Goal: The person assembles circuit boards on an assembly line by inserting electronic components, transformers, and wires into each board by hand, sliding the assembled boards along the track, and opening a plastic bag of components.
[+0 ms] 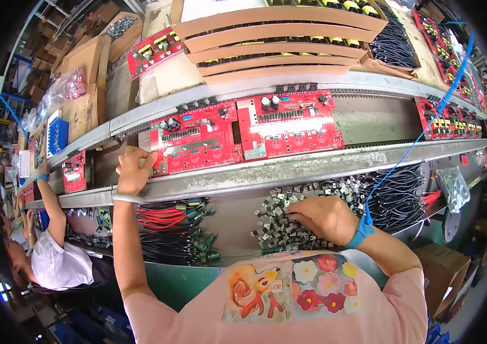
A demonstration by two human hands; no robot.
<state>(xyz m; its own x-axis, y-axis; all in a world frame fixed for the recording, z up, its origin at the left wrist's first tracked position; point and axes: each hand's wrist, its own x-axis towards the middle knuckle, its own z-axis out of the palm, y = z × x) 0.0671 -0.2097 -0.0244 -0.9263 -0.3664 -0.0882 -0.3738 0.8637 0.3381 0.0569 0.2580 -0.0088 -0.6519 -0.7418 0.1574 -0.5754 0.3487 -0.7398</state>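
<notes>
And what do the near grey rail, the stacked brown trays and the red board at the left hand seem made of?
Rail: likely bare metal, dull and scuffed.
Trays: probably cardboard, matte, with thin brown walls.
Red board: perhaps coated laminate, glossy where light reflects.

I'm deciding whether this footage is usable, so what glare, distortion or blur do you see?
Head view: the front metal rail bows into an arc; pale glare whitens patches of the red circuit board by the left hand and, more strongly, the next board rightward; corners go black, and the far-left background looks soft.
</notes>
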